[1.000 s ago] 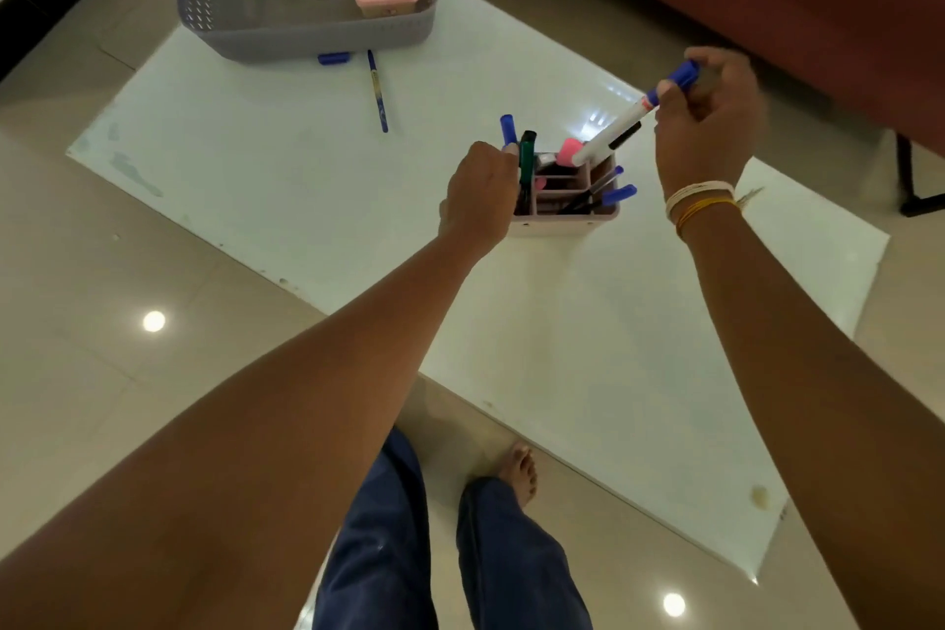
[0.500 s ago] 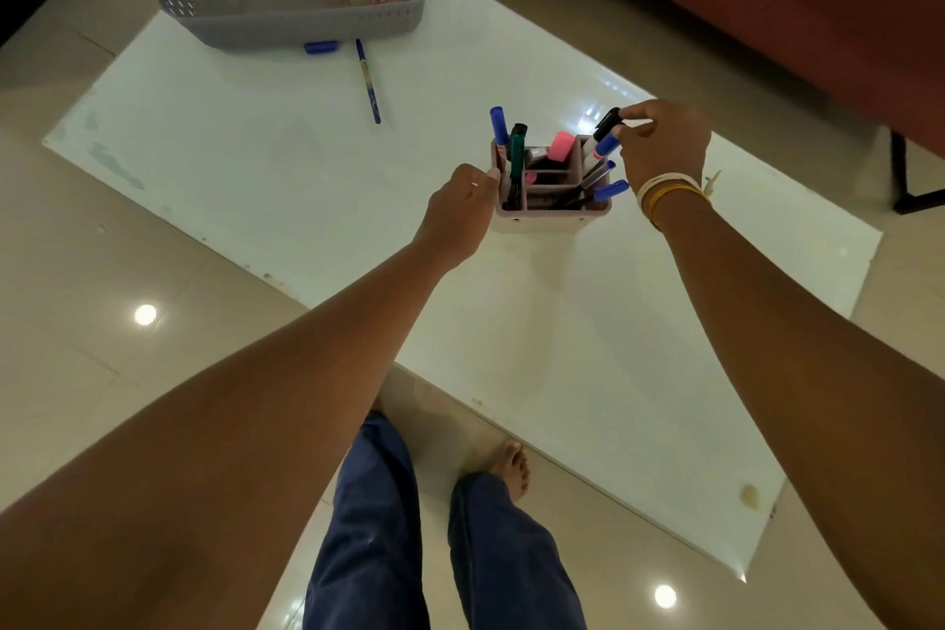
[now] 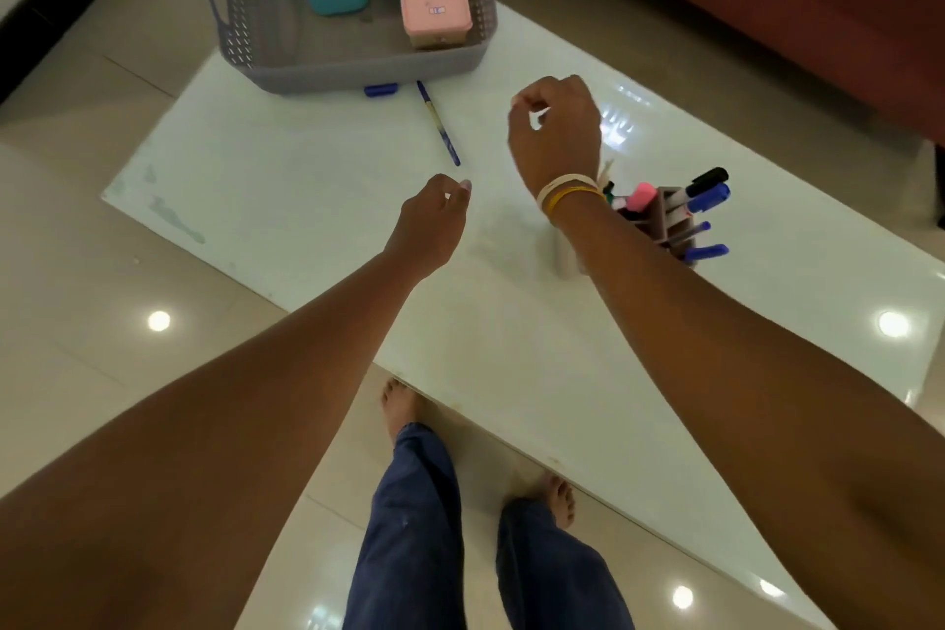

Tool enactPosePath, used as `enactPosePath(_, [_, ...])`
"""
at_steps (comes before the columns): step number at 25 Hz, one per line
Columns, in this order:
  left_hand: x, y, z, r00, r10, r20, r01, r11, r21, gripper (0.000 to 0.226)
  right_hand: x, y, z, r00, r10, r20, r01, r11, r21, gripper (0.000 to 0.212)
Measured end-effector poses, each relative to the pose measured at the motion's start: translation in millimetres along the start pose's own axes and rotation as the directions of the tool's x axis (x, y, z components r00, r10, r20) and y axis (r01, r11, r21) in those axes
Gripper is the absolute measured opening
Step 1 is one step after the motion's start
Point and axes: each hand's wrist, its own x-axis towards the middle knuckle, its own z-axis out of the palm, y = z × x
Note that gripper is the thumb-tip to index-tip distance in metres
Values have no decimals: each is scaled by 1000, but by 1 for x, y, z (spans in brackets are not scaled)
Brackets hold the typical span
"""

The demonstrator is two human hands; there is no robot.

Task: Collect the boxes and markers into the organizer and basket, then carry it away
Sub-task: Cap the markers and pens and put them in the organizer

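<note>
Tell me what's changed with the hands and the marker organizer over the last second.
The right hand dropped its blue marker into the organizer and let go; the left hand released the organizer. Both now reach, holding nothing, toward the pen and blue cap by the basket. Those, and the basket's boxes, stayed put.

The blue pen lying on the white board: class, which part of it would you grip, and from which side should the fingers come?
Grip the thin blue pen around its middle, coming straight down from above. It lies flat on the white board with bare board on both long sides, so a thumb-and-finger pinch across its narrow barrel probably fits best. The near tip points toward the left hand.
</note>
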Motion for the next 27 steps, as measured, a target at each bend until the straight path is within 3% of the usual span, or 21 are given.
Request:
enactPosePath(2, [19,-11,-23,1000,13,-25,-12,999,43,39,8,-15,45,990,61,129,-58,998,-28,17])
enactPosePath(6, [60,-26,-61,996,17,-84,-9,995,99,36,27,-23,104,903,292,316,-257,955,-147,31])
enactPosePath(9, [95,-26,-77,988,-72,-136,69,997,-29,30,26,-13,127,867,350,355,-268,928,-259,37])
enactPosePath(10, [107,-25,-79,975,-181,-133,152,967,-202,28,21,-8,131,863,351,365,-252,923,-291,35])
enactPosePath(12, [128,-20,-81,916,-400,18,342,759,-554,32,12,1,135,871,330,364,-213,922,-324,28])
enactPosePath(14, [146,-17,-81,887,-447,118,404,626,-667,37,6,6,138,886,304,351,-179,921,-345,24])
enactPosePath(18, [171,0,-71,858,-512,44,328,478,-815,46,1,11,140,907,276,319,-168,930,-328,19])
enactPosePath(21, [180,5,-56,832,-547,-92,271,545,-793,58,-2,11,144,918,304,253,-220,924,-313,15])
enactPosePath(27, [194,-2,-46,787,-568,-243,278,677,-681,54,-1,10,150,904,365,223,-290,907,-306,16])
